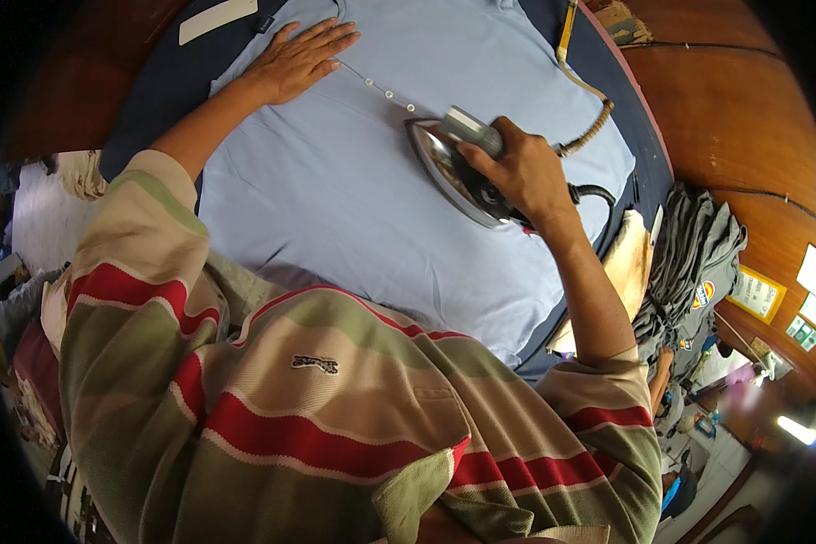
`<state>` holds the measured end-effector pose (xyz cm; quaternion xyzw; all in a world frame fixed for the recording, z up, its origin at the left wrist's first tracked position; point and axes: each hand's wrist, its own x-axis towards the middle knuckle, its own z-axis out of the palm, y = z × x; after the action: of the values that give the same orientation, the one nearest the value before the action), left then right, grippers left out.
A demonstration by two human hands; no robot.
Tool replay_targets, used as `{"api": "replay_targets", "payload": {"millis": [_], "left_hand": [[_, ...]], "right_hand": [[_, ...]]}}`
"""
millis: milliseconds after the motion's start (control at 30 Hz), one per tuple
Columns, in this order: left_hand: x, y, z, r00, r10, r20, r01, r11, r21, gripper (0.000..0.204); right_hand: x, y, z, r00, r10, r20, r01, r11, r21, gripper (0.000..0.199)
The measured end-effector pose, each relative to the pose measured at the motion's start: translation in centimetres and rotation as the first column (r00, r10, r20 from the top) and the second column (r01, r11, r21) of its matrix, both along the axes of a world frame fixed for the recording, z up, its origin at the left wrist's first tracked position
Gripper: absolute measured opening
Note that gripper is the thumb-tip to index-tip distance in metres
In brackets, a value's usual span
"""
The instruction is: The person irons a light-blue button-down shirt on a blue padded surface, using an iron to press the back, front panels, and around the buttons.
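Note:
A light blue shirt [335, 199] lies spread over a dark-covered ironing table [159, 100]. Small pale buttons [389, 94] run along its placket near the middle. My left hand [304, 59] rests flat on the cloth at the upper left, fingers stretched out beside the placket. In my right hand [526, 168] is the handle of a steam iron [453, 172], its metal soleplate down on the shirt right of the buttons. A brown-wrapped hose [594, 122] and a black cord lead off from the iron on its right.
Folded dark grey garments [689, 263] are stacked right of the table, near a cream cloth [627, 258]. A white card strip [218, 20] lies at the table's far left. Wooden panelling [725, 118] rises on the right. Another person's arm [662, 376] shows at lower right.

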<state>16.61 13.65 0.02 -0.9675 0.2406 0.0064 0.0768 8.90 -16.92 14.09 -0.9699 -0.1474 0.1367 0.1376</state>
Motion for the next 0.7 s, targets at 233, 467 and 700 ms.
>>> {"api": "replay_targets", "payload": {"millis": [233,467,700], "left_hand": [[0.0,0.1,-0.1,1.000,0.027,0.003,-0.027,0.997,0.069,0.047],[0.3,0.0,-0.5,0.999,-0.012,0.032,0.013,1.000,-0.013,0.047],[0.3,0.7,-0.8,0.999,-0.038,-0.027,0.034,0.992,-0.123,0.048]], "right_hand": [[-0.3,5.6,-0.4,0.999,-0.033,0.035,0.032,0.999,0.003,0.049],[-0.9,4.6,-0.7,0.995,-0.089,0.047,0.089,0.996,0.018,0.052],[-1.4,4.1,0.4,0.998,-0.065,-0.019,0.064,0.998,-0.028,0.049]]}}
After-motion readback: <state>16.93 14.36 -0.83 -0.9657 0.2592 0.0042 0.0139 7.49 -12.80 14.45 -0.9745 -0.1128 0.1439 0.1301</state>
